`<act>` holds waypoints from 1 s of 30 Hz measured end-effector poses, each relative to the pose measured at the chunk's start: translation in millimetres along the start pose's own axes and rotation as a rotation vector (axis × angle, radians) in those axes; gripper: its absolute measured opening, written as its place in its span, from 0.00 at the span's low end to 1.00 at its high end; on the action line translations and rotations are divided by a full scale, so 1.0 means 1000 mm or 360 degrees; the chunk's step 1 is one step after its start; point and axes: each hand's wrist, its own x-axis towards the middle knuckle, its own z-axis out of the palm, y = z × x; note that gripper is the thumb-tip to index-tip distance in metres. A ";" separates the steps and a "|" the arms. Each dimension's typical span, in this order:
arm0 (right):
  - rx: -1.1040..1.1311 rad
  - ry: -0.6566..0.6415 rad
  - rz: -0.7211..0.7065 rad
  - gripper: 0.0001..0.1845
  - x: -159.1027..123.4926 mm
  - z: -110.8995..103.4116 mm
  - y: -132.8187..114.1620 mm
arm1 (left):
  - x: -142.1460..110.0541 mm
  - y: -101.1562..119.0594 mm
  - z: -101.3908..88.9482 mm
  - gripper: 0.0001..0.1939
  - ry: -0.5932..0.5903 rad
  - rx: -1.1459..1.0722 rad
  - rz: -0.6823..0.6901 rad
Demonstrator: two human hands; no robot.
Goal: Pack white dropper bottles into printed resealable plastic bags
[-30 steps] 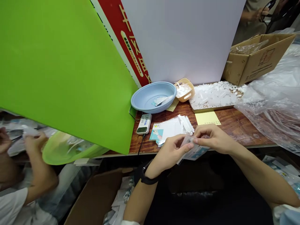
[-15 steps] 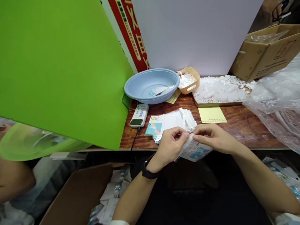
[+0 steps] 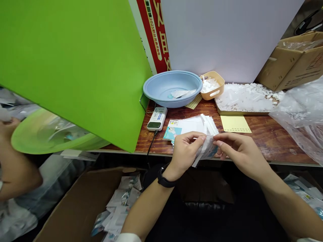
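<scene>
Both hands meet at the front edge of the wooden table (image 3: pixel 264 141). My left hand (image 3: pixel 185 153), with a black watch on the wrist, pinches the top of a small white packet with teal print (image 3: pixel 207 152). My right hand (image 3: pixel 239 153) has its fingers closed on the packet's right side. The packet hangs tilted over the table edge. Just behind the hands lies a stack of similar white packets (image 3: pixel 191 127).
A blue basin (image 3: pixel 172 88), a beige basket (image 3: pixel 212 89), a tray of white plastic pieces (image 3: pixel 246 99) and a yellow note (image 3: pixel 235 123) stand behind. A green board (image 3: pixel 75 64) screens the left, where another person's arm (image 3: pixel 15 168) shows. A cardboard box of packets (image 3: pixel 83 205) sits below.
The view has shifted left, so the table items appear further right. Both hands keep hold of the packet, which has turned more on edge between them.
</scene>
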 end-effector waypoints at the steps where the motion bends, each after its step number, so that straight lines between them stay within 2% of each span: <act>1: 0.0027 0.0012 0.0029 0.13 -0.001 0.000 -0.001 | -0.001 0.001 0.001 0.04 0.0005 -0.0039 0.0009; 7: 0.0193 0.0068 0.0072 0.13 -0.004 0.002 -0.005 | -0.006 0.005 0.008 0.05 0.0040 -0.0067 0.0091; 13: 0.0234 0.0045 0.0024 0.10 0.000 0.002 -0.006 | -0.009 0.008 0.012 0.05 0.0047 -0.0015 0.0162; 17: 0.0161 -0.0009 -0.0152 0.07 -0.001 0.001 -0.007 | -0.009 0.007 0.014 0.06 0.0042 0.0032 0.0224; 20: 0.0068 0.0026 -0.0325 0.08 -0.002 0.002 -0.007 | -0.009 0.007 0.015 0.06 0.0035 0.0040 0.0250; 30: -0.0225 0.0397 -0.0668 0.05 -0.001 0.012 -0.002 | -0.013 0.006 0.023 0.06 0.0041 0.0059 0.0414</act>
